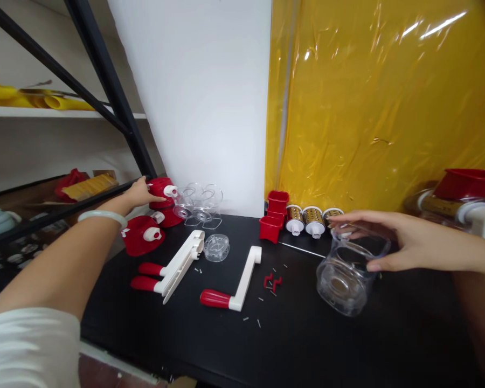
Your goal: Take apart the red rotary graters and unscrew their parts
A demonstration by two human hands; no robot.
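Observation:
At the back left, my left hand [140,194] grips the edge of a red suction base [161,188] with a white knob; its fingertips are partly hidden behind the part. A second red base [139,235] lies just below it. My right hand [382,240] is closed on the upper part of a clear plastic grater housing [343,285], tilted at the right of the black table. Between the hands lie a white crank handle with a red grip [242,283], two more handles [180,267] side by side, and a round clear cover [217,248].
Clear housings [200,203] stand at the back left. Red hoppers [271,221] and metal grater drums [313,221] line the back wall, near a thin metal rod [301,249]. Small red clips [272,282] and several screws [259,323] lie mid-table. A black shelf frame [123,118] rises at left.

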